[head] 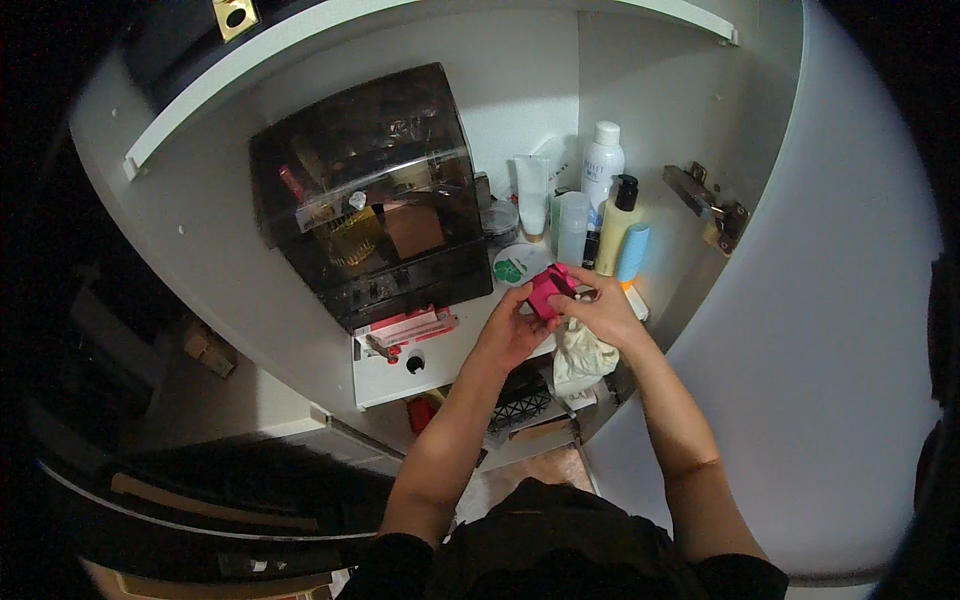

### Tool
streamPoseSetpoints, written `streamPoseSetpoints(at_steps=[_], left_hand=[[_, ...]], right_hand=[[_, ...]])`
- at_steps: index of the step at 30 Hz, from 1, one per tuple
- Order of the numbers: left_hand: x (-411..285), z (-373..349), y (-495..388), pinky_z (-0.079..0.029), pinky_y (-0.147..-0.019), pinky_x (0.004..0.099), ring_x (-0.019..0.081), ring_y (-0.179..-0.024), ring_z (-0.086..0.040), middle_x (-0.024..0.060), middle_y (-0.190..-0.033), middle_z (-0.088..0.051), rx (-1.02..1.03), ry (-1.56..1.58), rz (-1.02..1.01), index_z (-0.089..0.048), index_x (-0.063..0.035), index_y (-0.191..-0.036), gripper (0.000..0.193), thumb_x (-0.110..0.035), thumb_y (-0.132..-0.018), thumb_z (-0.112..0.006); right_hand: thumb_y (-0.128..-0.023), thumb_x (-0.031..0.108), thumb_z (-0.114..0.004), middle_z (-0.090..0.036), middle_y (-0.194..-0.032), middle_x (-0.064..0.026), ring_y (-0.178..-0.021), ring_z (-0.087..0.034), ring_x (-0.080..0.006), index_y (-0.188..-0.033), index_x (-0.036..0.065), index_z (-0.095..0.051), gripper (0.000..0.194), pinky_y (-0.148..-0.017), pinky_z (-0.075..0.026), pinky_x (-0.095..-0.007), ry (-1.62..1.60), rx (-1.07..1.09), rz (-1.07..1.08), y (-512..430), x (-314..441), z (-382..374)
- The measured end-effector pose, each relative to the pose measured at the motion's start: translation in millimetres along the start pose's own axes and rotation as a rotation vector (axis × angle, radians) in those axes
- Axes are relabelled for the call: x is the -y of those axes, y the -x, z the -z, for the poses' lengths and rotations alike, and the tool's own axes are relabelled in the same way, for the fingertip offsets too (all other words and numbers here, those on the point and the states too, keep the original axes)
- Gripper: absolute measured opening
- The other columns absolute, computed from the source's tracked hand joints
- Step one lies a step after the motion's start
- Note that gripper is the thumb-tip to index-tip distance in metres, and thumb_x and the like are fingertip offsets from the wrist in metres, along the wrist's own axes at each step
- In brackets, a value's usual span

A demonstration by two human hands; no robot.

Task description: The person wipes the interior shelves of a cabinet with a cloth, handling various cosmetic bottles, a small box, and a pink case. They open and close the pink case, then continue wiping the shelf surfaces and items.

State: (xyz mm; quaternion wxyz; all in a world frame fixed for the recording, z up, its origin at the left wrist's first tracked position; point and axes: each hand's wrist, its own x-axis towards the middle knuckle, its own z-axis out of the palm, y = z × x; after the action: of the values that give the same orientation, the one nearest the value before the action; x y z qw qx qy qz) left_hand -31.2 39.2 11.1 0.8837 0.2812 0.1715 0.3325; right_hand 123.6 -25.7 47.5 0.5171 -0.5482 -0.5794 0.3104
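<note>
My left hand holds a bright pink item from its left side, fingertips under it. From the right, my right hand grips the same item with thumb and fingers; what it is exactly, I cannot tell. A crumpled pale cloth hangs just below my right hand. Behind the hands, a round container with a green design lies on the white shelf. Bottles stand just beyond: a clear one, a yellow pump bottle and a light blue one.
A dark transparent organizer fills the shelf's left part, with red and white boxes in front. A white spray can and a white tube stand at the back. A metal hinge juts from the right wall, beside the door.
</note>
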Motion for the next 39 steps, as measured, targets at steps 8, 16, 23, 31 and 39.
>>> streamPoseSetpoints(at_steps=[8, 16, 23, 31, 39], left_hand=[[2.7, 2.1, -8.0, -0.048, -0.066, 0.0258, 0.0182, -0.083, -0.056, 0.0048, -0.098, -0.055, -0.053, 0.054, 0.042, -0.051, -0.0127, -0.111, 0.040, -0.034, -0.078, -0.063], [-1.4, 1.8, -8.0, -0.049, -0.061, 0.0236, 0.0164, -0.079, -0.055, 0.0050, -0.096, -0.055, -0.114, 0.210, 0.133, -0.052, -0.0074, -0.105, 0.041, -0.035, -0.077, -0.065], [0.3, 2.9, -11.8, -0.050, -0.058, 0.0243, 0.0181, -0.073, -0.055, 0.0074, -0.093, -0.056, -0.136, 0.298, 0.164, -0.054, -0.0039, -0.102, 0.042, -0.036, -0.078, -0.065], [-5.2, 11.3, -11.6, -0.050, -0.058, 0.0234, 0.0197, -0.073, -0.053, 0.0121, -0.094, -0.055, 0.028, 0.470, 0.300, -0.052, -0.0019, -0.107, 0.047, -0.040, -0.080, -0.059], [1.5, 15.9, -17.4, -0.043, -0.049, 0.0224, 0.0199, -0.069, -0.049, 0.0148, -0.093, -0.050, 0.080, 0.494, 0.367, -0.049, -0.0027, -0.110, 0.050, -0.045, -0.083, -0.050]], right_hand=[[-0.079, 0.018, -0.065, -0.065, -0.087, -0.0111, -0.080, -0.055, -0.0082, -0.105, -0.005, -0.061, 0.035, -0.071, -0.047, -0.0252, -0.062, -0.047, 0.025, -7.5, -2.6, -3.9], [-0.080, 0.027, -0.064, -0.066, -0.074, -0.0103, -0.069, -0.056, -0.0087, -0.095, -0.005, -0.066, 0.035, -0.066, -0.047, -0.0257, 0.083, -0.026, -0.022, -20.5, 2.4, -2.1], [-0.078, 0.030, -0.066, -0.066, -0.073, -0.0101, -0.067, -0.057, -0.0099, -0.093, -0.006, -0.066, 0.038, -0.065, -0.047, -0.0265, 0.128, -0.023, -0.096, -23.8, 6.1, -2.1], [-0.074, 0.021, -0.072, -0.064, -0.090, -0.0083, -0.082, -0.057, -0.0128, -0.103, -0.003, -0.063, 0.038, -0.077, -0.046, -0.0267, -0.013, 0.055, 0.067, -17.1, 5.5, -0.2], [-0.078, 0.020, -0.070, -0.064, -0.090, -0.0050, -0.082, -0.057, -0.0108, -0.103, -0.003, -0.063, 0.035, -0.077, -0.046, -0.0253, -0.223, 0.070, 0.056, -23.7, -20.3, -1.4]])
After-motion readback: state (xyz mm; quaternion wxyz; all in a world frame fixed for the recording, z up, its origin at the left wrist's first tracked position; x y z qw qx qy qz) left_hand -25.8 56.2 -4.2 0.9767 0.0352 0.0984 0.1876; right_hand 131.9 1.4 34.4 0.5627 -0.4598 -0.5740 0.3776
